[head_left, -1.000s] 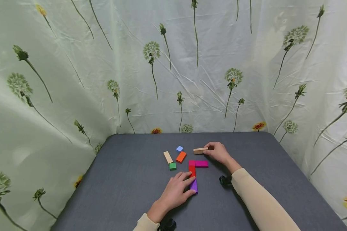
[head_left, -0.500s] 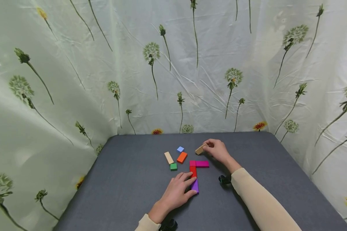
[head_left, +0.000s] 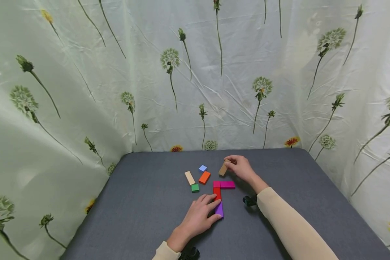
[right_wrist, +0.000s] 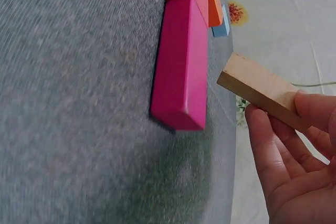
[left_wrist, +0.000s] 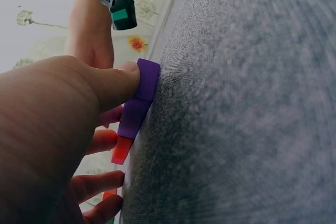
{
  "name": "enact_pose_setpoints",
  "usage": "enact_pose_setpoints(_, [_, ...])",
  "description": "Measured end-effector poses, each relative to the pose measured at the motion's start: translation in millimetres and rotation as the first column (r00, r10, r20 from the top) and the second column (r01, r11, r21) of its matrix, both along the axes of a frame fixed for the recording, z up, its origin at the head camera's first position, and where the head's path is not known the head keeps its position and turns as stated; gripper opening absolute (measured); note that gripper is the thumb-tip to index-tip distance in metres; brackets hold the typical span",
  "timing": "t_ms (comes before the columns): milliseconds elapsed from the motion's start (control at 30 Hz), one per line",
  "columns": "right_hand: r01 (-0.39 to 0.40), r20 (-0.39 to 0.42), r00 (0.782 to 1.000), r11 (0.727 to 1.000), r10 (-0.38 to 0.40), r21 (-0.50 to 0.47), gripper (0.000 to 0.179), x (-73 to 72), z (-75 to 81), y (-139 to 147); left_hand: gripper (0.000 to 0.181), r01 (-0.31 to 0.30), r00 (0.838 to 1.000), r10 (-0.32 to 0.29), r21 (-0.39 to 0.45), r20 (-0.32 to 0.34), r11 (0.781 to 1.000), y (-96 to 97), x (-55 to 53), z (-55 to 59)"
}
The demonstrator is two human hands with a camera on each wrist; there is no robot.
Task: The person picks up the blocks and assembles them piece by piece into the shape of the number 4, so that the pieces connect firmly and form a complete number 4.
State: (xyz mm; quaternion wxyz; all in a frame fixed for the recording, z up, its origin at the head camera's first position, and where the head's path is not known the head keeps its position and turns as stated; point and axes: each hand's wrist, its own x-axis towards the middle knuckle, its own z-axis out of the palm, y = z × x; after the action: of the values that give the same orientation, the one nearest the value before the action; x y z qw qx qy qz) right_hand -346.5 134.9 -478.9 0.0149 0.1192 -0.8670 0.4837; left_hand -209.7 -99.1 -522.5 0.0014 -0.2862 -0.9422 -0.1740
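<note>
My right hand (head_left: 241, 168) pinches a plain wooden block (head_left: 223, 170) between thumb and fingers, beyond the pink-topped row. In the right wrist view the wooden block (right_wrist: 262, 87) is tilted, above the table and apart from the magenta block (right_wrist: 179, 72). My left hand (head_left: 197, 215) lies beside the row, thumb at the near end of the purple block (head_left: 219, 210) and fingertips along the purple and red block (head_left: 217, 193). A small pink block (head_left: 216, 184) meets the red one's far end. The magenta block (head_left: 228, 185) extends right from it.
Left of the row lie an orange block (head_left: 204, 177), a small blue block (head_left: 203, 168), a pale wooden block (head_left: 190, 178) and a green block (head_left: 195, 188). The grey table (head_left: 143, 202) backs onto a flower-printed curtain (head_left: 234, 94).
My right hand has shifted slightly left and turned the wooden block from lying crosswise to pointing toward the row. My left hand stays in place on the blocks.
</note>
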Motion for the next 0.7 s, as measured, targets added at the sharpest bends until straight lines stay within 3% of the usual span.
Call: enact_pose_setpoints(700, [-0.017,0.103,0.995,1.000,0.016,0.005,0.031,-10.9,-7.2,-27.0,0.057,0.009,1.000,-0.009,0.004,0.010,1.000,-1.9,0.2,0.8])
